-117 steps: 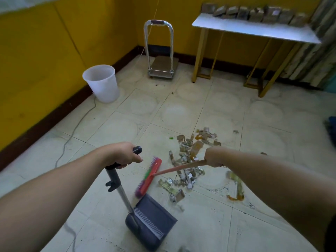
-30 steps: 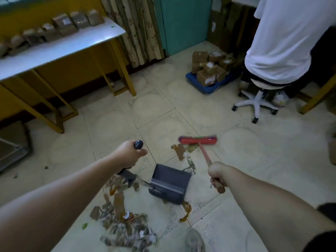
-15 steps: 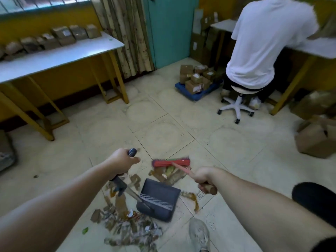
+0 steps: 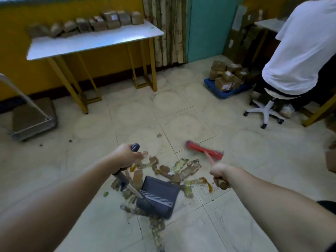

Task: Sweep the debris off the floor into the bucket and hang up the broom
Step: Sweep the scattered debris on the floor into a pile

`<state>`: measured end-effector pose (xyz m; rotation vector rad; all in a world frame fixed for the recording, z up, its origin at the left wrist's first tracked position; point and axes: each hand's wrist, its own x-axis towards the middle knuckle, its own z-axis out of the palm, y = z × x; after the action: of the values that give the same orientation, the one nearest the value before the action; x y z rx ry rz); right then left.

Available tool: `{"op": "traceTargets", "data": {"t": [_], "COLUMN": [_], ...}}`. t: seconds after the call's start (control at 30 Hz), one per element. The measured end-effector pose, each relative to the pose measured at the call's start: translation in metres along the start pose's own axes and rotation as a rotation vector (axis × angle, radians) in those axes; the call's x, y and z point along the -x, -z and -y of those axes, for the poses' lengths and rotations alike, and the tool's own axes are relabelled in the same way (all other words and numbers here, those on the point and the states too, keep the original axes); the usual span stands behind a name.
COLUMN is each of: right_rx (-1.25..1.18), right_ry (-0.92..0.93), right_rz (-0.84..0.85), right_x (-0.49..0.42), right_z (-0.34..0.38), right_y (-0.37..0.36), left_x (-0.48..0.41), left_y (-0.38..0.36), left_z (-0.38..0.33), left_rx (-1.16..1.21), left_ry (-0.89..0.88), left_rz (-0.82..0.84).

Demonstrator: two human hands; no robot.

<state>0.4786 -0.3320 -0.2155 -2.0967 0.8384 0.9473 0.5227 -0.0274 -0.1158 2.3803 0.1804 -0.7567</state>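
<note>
The debris (image 4: 174, 170) is spread on the floor (image 4: 236, 224), in front of the open mouth of the dustpan (image 4: 160, 194) and along its left side. The red broom (image 4: 204, 150) is held out low, just past the pile. The broom's stick is clamped in the grip of the right hand (image 4: 219, 174). The dustpan's long handle is clamped in the grip of the left hand (image 4: 125, 158).

For a good sweep, the dustpan's lip should be pressed flat on the floor. The broom should be pulled back in short strokes, so bits are not pushed under the lip or past the sides.

The dustpan looks empty, but it is blurred, so small bits may be missed. No bucket is seen here. Brown parcels (image 4: 226, 77) are stacked in a blue tray (image 4: 224, 94) by the far wall. Other parcels (image 4: 109, 20) are lined up on the worktop (image 4: 101, 41).
</note>
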Motion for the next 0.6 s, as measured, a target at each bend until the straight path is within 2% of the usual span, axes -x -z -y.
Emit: {"op": "traceTargets", "data": {"t": [0.13, 0.3, 0.47, 0.6], "right_rx": [0.078, -0.027, 0.000, -0.139], "right_ry": [0.050, 0.011, 0.022, -0.020], "right_rz": [0.093, 0.092, 0.200, 0.203], "right_x": [0.018, 0.037, 0.057, 0.081], "right_z": [-0.003, 0.004, 0.019, 0.024], "right_y": [-0.035, -0.083, -0.125, -0.161], "left_x": [0.010, 0.025, 0.042, 0.064], "left_y": [-0.003, -0.003, 0.015, 0.026], "left_z": [0.028, 0.062, 0.097, 0.129], "left_rx": [0.027, 0.062, 0.055, 0.030], "left_ry": [0.074, 0.066, 0.086, 0.065], "left_rz": [-0.038, -0.042, -0.037, -0.019]}}
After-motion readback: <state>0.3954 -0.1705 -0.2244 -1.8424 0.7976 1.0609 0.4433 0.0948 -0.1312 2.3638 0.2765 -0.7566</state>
